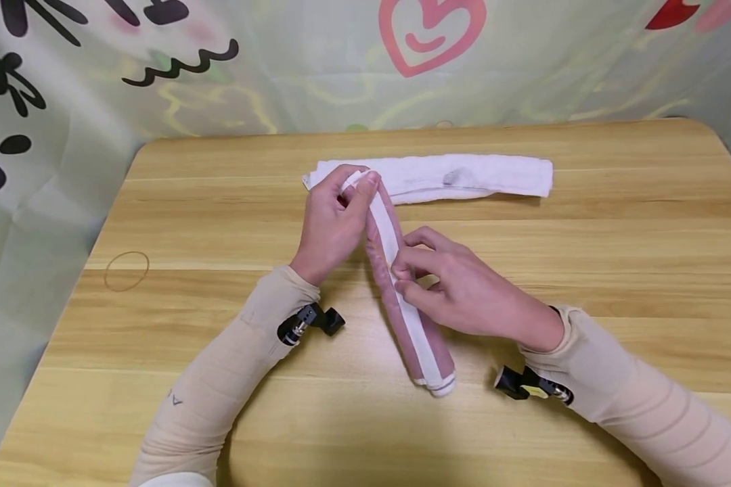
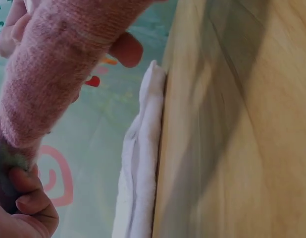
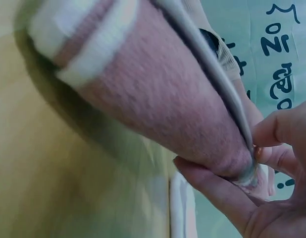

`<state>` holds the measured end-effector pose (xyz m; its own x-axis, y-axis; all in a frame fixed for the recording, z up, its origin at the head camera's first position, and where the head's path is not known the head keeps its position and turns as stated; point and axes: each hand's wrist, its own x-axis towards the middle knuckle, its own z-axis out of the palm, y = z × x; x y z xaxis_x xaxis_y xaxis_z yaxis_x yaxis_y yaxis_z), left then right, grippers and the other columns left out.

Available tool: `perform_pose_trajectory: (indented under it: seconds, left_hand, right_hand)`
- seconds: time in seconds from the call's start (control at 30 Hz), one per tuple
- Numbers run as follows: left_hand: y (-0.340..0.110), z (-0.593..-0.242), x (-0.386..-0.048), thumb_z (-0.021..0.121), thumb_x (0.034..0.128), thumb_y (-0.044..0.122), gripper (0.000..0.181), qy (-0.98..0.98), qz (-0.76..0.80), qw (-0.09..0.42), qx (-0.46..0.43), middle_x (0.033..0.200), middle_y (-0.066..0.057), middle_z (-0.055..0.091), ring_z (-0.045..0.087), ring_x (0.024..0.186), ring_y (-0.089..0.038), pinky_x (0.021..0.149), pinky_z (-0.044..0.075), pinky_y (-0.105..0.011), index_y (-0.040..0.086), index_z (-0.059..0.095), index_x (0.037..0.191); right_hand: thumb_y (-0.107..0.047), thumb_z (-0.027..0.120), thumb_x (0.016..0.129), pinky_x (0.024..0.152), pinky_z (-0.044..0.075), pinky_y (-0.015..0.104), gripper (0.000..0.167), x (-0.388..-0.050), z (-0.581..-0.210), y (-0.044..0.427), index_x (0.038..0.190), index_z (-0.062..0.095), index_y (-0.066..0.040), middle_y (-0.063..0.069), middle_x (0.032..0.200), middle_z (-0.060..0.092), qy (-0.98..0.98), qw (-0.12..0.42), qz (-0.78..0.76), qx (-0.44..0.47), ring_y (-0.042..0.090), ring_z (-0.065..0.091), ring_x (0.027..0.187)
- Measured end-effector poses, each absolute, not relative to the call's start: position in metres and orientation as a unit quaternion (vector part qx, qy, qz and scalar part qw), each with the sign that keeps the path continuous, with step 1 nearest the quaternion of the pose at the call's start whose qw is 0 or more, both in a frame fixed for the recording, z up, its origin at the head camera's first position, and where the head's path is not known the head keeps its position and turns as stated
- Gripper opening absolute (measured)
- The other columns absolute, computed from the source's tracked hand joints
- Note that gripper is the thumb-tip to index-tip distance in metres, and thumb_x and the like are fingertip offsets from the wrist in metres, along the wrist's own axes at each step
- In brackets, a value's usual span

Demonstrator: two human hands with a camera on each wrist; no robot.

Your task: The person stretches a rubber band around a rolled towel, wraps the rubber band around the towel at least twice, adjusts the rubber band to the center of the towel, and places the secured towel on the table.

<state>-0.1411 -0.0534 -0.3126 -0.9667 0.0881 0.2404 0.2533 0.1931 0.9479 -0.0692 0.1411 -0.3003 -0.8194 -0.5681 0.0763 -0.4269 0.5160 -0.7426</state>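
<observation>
A pink towel (image 1: 431, 338) with a white lengthwise stripe is rolled into a long bundle, held slanting over the table in the head view. My left hand (image 1: 335, 220) grips its far end, thumb on top. Midway along, my right hand (image 1: 463, 284) pinches at the roll's edge with bent fingers; what exactly lies between the fingertips is too small to tell. The left wrist view shows the fuzzy pink side of the towel (image 2: 49, 74) close up. In the right wrist view, white bands cross the near end of the towel (image 3: 163, 89).
A white folded towel (image 1: 493, 177) with a grey mark lies along the back of the wooden table (image 1: 615, 270). A thin tan rubber band (image 1: 126, 272) rests at the left. A printed curtain (image 1: 317, 67) hangs behind the table's far edge.
</observation>
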Motion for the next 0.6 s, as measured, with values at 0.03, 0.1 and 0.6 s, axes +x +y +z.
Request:
perform_pose_trajectory:
  seconds: [0.03,0.1,0.6]
  left_hand:
    - [-0.0535,-0.3132,-0.1418,0.063,0.1037,0.021,0.020,-0.770,-0.624,0.072,-0.109,0.060,0.006,0.047,0.044,0.054,-0.008,0.050,0.036,-0.023,0.005,0.072,0.111]
    - [-0.0542,-0.3147,-0.1432,0.062,0.1038,0.022,0.021,-0.773,-0.622,0.077,-0.100,0.062,0.006,0.047,0.045,0.056,-0.008,0.052,0.037,-0.023,0.005,0.072,0.111]
    - [-0.0590,-0.3171,-0.1493,0.063,0.1027,0.021,0.022,-0.768,-0.631,0.087,-0.072,0.064,0.008,0.045,0.043,0.061,-0.008,0.053,0.035,-0.022,0.003,0.073,0.108]
  right_hand:
    - [-0.002,0.061,0.094,0.073,0.061,0.025,0.013,-0.0686,-0.3013,0.1402,0.091,0.064,-0.014,0.009,0.119,0.060,0.864,0.090,-0.403,-0.290,0.022,0.062,0.101]
    - [-0.002,0.062,0.094,0.072,0.061,0.024,0.013,-0.0671,-0.3037,0.1384,0.090,0.064,-0.014,0.009,0.118,0.060,0.861,0.088,-0.403,-0.296,0.021,0.062,0.100]
    - [-0.003,0.062,0.094,0.066,0.055,0.022,0.015,-0.0605,-0.3075,0.1346,0.086,0.059,-0.016,0.003,0.103,0.061,0.852,0.068,-0.390,-0.343,0.011,0.058,0.086]
